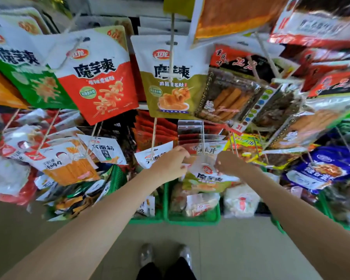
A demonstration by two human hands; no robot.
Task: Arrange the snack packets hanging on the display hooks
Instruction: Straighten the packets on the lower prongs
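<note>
Both bare forearms extended forward and down, converging at centre. Left hand (pixel 173 161) curled, fingers pinching upper left edge of white-and-green snack packet (pixel 207 178). Right hand (pixel 228 162) curled, pinching its upper right corner. Packet held tilted just above green basket (pixel 192 219), below hanging olive-green packet (pixel 171 81) and white display hook (pixel 203 138). Hook engagement: cannot tell.

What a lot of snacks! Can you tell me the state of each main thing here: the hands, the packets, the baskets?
Left hand: pinches the top left of the held packet.
Right hand: pinches its top right.
Held packet: white and olive, held up between both hands, below the hooks.
Red packet: hangs on a hook, tilted.
Olive packet: hangs on a hook, upright.
Green basket: on the floor, filled with packets.
</note>
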